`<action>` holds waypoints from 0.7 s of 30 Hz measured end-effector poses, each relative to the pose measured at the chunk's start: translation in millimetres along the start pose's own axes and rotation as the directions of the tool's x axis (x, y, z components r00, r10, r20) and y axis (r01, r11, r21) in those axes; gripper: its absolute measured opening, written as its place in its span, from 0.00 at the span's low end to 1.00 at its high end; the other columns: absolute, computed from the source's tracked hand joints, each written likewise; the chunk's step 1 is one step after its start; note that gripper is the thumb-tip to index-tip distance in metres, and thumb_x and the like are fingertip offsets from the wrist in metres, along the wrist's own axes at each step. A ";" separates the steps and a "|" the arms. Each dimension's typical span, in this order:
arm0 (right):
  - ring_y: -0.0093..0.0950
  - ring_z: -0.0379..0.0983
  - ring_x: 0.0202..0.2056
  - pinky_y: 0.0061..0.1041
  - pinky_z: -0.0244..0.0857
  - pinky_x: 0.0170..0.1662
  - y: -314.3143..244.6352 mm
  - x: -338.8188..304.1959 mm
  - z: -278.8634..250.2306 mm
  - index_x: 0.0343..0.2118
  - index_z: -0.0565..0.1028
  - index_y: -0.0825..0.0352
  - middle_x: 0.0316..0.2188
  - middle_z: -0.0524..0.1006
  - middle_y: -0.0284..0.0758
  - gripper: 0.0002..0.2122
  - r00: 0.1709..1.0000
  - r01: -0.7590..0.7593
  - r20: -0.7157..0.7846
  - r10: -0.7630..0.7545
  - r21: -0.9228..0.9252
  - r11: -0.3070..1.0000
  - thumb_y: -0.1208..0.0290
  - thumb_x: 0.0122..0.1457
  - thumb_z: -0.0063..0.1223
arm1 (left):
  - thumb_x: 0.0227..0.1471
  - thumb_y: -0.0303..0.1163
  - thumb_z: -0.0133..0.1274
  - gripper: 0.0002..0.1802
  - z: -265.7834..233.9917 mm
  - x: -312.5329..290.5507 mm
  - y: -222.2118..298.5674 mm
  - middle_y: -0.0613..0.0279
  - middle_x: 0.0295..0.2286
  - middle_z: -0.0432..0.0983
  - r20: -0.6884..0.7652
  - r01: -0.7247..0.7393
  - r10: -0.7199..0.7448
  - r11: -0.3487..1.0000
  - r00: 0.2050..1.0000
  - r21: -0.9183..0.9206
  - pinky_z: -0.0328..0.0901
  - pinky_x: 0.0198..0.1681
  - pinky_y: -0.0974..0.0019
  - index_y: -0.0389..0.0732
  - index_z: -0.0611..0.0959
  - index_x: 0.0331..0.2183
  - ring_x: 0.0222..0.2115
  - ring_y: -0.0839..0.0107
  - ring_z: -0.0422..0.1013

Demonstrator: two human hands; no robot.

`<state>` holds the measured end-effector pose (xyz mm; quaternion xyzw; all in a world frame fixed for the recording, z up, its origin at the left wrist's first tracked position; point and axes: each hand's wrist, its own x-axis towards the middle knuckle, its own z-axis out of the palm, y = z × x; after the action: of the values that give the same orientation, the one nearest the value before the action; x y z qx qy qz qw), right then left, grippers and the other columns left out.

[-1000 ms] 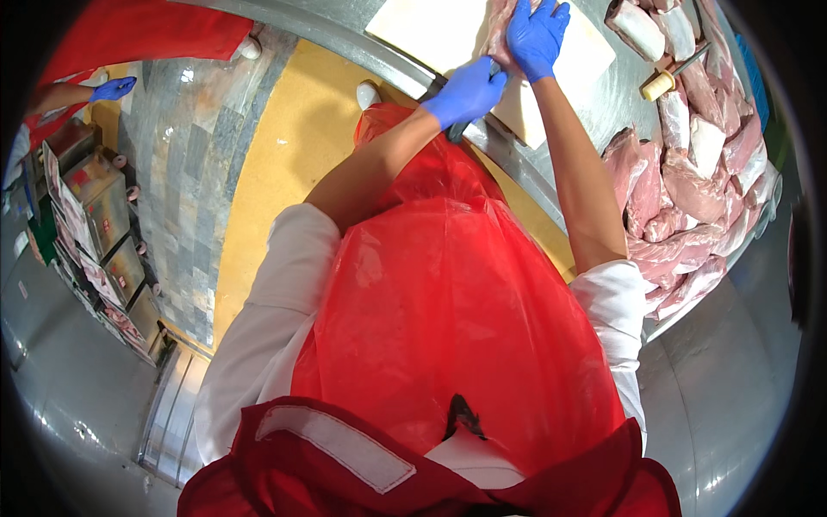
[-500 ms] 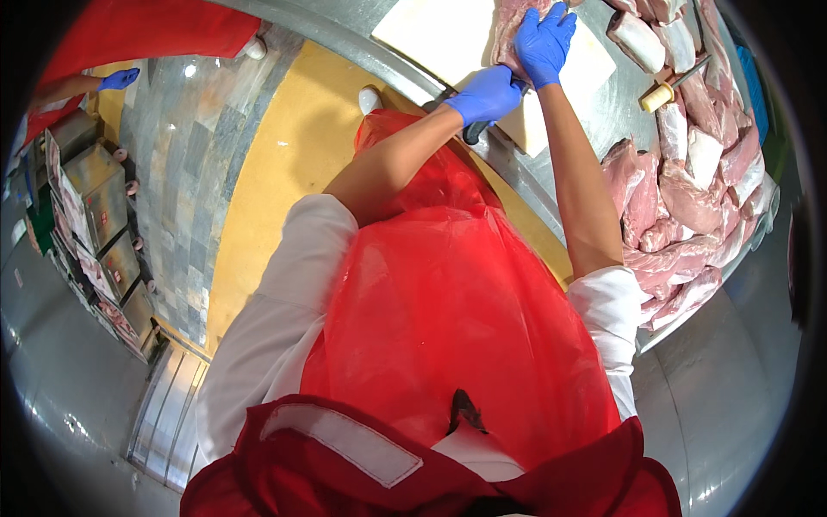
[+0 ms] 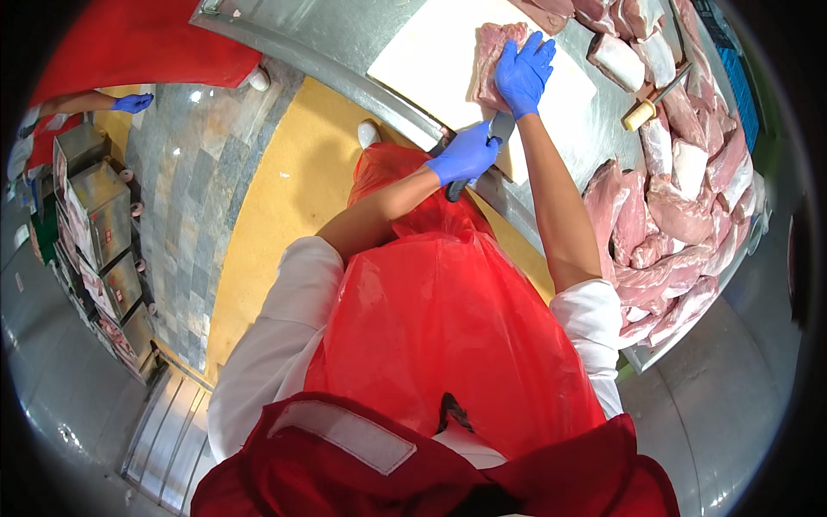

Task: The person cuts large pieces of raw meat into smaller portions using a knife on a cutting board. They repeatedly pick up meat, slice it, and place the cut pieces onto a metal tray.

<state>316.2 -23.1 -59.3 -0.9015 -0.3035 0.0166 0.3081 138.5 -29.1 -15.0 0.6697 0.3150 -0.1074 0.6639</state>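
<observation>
My left hand (image 3: 463,153), in a blue glove, is closed round the dark handle of a knife (image 3: 501,127). The blade reaches toward the near end of a pink piece of meat (image 3: 488,65) lying on a white cutting board (image 3: 422,52). My right hand (image 3: 524,77), also gloved in blue, rests flat on the meat's right side with fingers stretched out. Where the blade tip ends is partly hidden by my right hand and wrist.
Many meat pieces (image 3: 689,211) are heaped on the metal table (image 3: 284,26) to the right. A sharpening steel with a pale handle (image 3: 639,115) lies among them. At far left are metal bins (image 3: 102,207) and another person's gloved hand (image 3: 132,103). A blue crate (image 3: 732,82) stands behind the heap.
My left hand has drawn back toward me with the knife, and more of the blade shows. My right hand stays on the meat. The whole view has shifted slightly.
</observation>
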 end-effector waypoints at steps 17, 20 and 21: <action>0.55 0.46 0.69 0.46 0.38 0.70 14.6 27.0 10.7 0.65 0.56 0.79 0.67 0.52 0.62 0.37 0.996 -0.055 -0.073 0.052 -0.035 0.998 0.48 0.66 0.41 | 0.65 0.38 0.45 0.14 -81.1 -90.4 -14.7 0.66 0.16 0.67 0.244 0.017 -0.065 0.981 0.968 0.193 0.63 0.15 0.68 0.39 0.75 0.45 0.11 0.75 0.66; 0.51 0.43 0.70 0.42 0.34 0.72 7.5 25.7 4.7 0.64 0.57 0.81 0.67 0.53 0.58 0.37 0.998 -0.054 -0.013 0.055 0.057 0.997 0.49 0.65 0.43 | 0.63 0.45 0.46 0.17 -121.4 -117.5 -28.2 0.63 0.21 0.70 0.275 -0.048 -0.033 0.958 0.961 0.283 0.66 0.24 0.67 0.40 0.77 0.35 0.20 0.76 0.69; 0.51 0.41 0.70 0.42 0.32 0.72 31.4 28.0 15.4 0.65 0.55 0.81 0.68 0.52 0.58 0.38 0.997 -0.026 -0.064 0.030 0.062 0.998 0.49 0.65 0.43 | 0.62 0.46 0.46 0.19 -142.9 -132.7 -9.5 0.62 0.23 0.72 0.345 0.042 -0.134 0.965 0.929 0.260 0.66 0.24 0.65 0.39 0.78 0.35 0.20 0.74 0.69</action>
<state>352.6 -18.8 -85.2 -0.8960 -0.2798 0.0009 0.3449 -9.3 69.7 65.4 0.7015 0.2021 -0.2968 0.6156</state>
